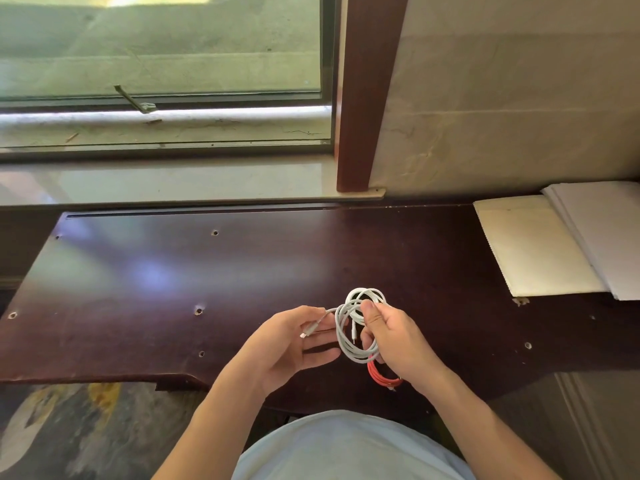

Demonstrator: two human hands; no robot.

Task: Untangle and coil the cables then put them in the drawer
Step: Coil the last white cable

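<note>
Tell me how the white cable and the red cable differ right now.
The white cable is looped in open coils held up between both hands, the left hand at one plug end and the right hand pinching the loops; the red cable sits lower, mostly hidden under the right hand. The white cable shows fully; the red cable shows only a short bunched stretch. Whether the red one rests on the desk is unclear. Both are thin cables.

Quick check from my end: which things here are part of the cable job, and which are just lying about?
Job:
white cable, coiled, held by the right hand
its plug end in the left hand
red cable, under the right hand

Lying about:
papers at the desk's far right
window

No drawer is in view.
</note>
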